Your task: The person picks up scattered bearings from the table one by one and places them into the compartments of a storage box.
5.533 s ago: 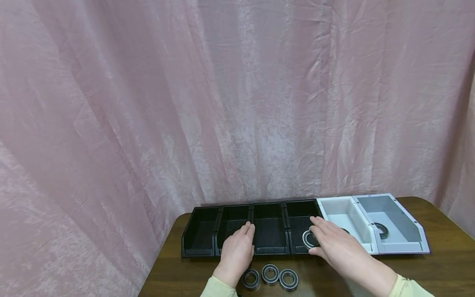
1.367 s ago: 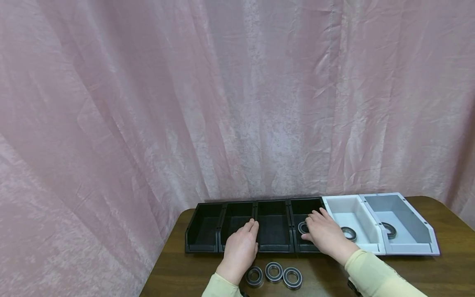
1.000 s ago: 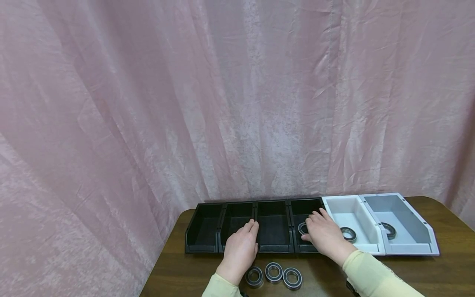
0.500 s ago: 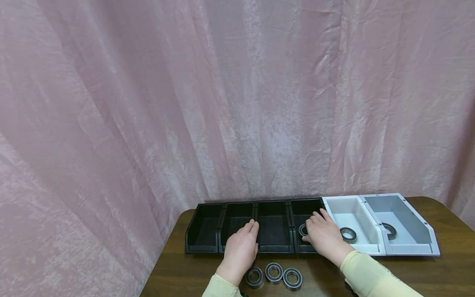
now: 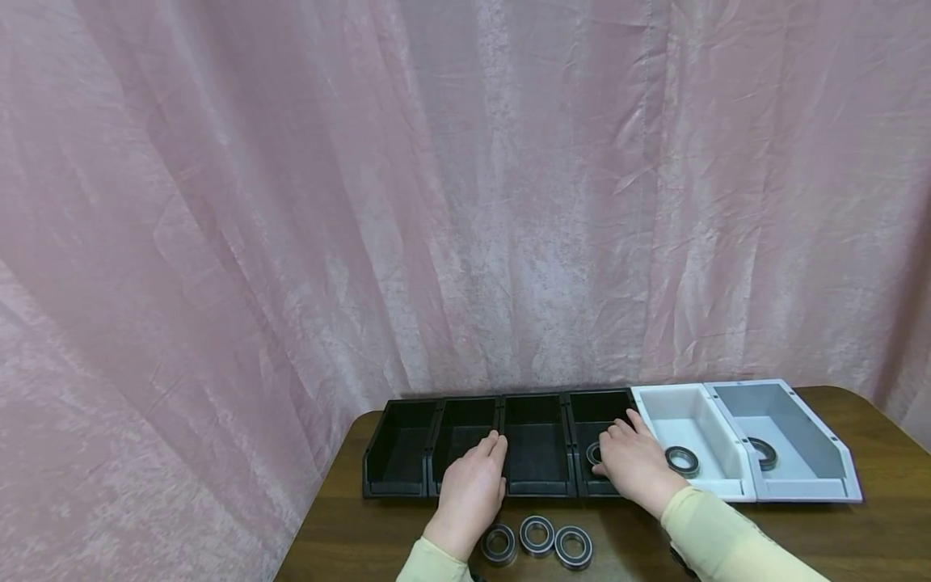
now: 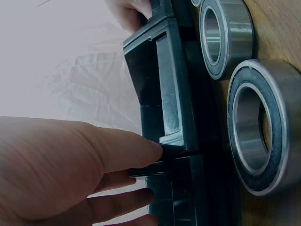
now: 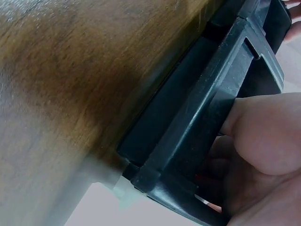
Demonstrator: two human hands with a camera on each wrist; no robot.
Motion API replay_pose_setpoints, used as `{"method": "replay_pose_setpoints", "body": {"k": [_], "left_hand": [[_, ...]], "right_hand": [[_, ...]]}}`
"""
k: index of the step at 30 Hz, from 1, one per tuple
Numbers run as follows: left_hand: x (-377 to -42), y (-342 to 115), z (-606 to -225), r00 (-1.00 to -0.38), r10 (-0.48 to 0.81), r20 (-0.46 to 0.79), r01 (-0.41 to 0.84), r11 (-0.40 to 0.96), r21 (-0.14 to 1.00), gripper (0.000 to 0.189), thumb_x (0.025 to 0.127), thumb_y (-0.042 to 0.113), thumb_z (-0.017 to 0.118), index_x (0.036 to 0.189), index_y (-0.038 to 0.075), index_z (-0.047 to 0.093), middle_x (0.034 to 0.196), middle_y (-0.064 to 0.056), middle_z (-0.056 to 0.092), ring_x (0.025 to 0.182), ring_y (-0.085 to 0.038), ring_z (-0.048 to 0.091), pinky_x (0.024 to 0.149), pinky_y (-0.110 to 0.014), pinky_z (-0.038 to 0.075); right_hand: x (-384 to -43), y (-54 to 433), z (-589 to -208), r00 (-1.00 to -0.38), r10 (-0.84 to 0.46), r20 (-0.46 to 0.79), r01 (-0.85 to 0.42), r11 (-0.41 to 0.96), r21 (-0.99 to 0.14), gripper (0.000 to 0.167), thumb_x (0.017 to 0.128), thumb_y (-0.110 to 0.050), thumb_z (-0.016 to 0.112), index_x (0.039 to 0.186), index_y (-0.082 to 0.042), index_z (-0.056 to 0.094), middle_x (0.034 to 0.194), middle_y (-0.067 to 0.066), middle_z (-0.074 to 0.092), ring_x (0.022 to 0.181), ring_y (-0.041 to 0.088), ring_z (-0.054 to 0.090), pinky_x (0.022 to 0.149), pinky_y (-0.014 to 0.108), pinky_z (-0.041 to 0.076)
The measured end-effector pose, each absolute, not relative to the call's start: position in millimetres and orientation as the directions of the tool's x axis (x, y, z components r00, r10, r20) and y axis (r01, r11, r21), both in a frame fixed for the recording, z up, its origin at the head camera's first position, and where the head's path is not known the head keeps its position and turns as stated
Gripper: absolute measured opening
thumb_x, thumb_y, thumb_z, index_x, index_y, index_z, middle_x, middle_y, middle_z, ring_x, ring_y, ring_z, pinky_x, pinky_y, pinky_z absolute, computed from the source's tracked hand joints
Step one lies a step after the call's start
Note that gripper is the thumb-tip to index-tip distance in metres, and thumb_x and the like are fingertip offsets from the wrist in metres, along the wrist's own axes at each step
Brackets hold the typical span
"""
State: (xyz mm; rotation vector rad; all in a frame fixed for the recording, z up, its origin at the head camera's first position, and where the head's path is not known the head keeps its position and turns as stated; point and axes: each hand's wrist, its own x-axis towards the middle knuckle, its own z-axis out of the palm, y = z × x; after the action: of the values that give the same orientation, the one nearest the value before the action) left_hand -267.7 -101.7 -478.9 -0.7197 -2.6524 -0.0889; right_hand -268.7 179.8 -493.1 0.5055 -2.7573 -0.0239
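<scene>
Your right hand (image 5: 640,465) reaches into the fourth black bin (image 5: 600,408), counting from your left. There it holds a metal ring (image 5: 592,454), set low in the bin and partly covered by the hand. The thumb lies at the ring's near edge and the fingers bend over it, pinching it; their tips are hidden in both the head and right wrist views.

Your left hand (image 5: 469,493) rests where the second black bin (image 5: 465,412) meets the third black bin (image 5: 537,444). Its fingers are extended, the foremost tips close together; in the left wrist view the thumb touches the front corner between these bins. How firmly it presses, you cannot tell.

Before the bins, three rings lie flat on the wooden table (image 5: 895,485): the left ring (image 5: 498,544) beside your left wrist, the middle ring (image 5: 537,536) and the right ring (image 5: 574,548) close by it.

The row begins with the first black bin (image 5: 400,444) and ends with a white bin (image 5: 676,412) and a grey bin (image 5: 800,453), each containing one ring. A pink curtain (image 5: 465,202) hangs behind.
</scene>
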Motion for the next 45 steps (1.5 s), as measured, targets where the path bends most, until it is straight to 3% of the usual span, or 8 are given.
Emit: {"method": "replay_pose_setpoints", "body": {"k": [5,13,45], "left_hand": [[-268,-101,-479,-0.794,0.47,0.386,0.497,0.867,-0.033,0.061,0.088,0.017,0.096,0.143,0.004,0.072,0.147,-0.014,0.07,0.121,-0.026,0.076,0.09,-0.038,0.066],[-268,-101,-478,-0.795,0.469,0.385,0.495,0.868,-0.033,0.061,0.088,0.017,0.096,0.143,0.004,0.072,0.147,-0.014,0.07,0.121,-0.026,0.076,0.089,-0.038,0.066],[-268,-102,-481,-0.774,0.477,0.417,0.505,0.862,-0.049,0.061,0.086,0.015,0.096,0.141,0.003,0.073,0.144,-0.014,0.072,0.117,-0.025,0.077,0.087,-0.037,0.067]], "right_hand": [[-269,179,-492,-0.872,-0.356,0.336,-0.343,0.934,0.1,0.039,0.085,-0.032,0.091,0.098,0.001,0.075,0.095,0.014,0.071,0.109,0.041,0.068,0.119,0.061,0.039],[-273,177,-490,-0.907,-0.336,0.253,-0.326,0.942,0.081,0.034,0.086,-0.032,0.091,0.093,-0.003,0.075,0.09,0.009,0.07,0.1,0.035,0.067,0.12,0.065,0.037],[-275,171,-483,-0.938,-0.292,0.19,-0.286,0.957,0.057,0.025,0.081,-0.03,0.095,0.079,-0.013,0.077,0.084,0.006,0.072,0.091,0.032,0.071,0.123,0.065,0.034]]}}
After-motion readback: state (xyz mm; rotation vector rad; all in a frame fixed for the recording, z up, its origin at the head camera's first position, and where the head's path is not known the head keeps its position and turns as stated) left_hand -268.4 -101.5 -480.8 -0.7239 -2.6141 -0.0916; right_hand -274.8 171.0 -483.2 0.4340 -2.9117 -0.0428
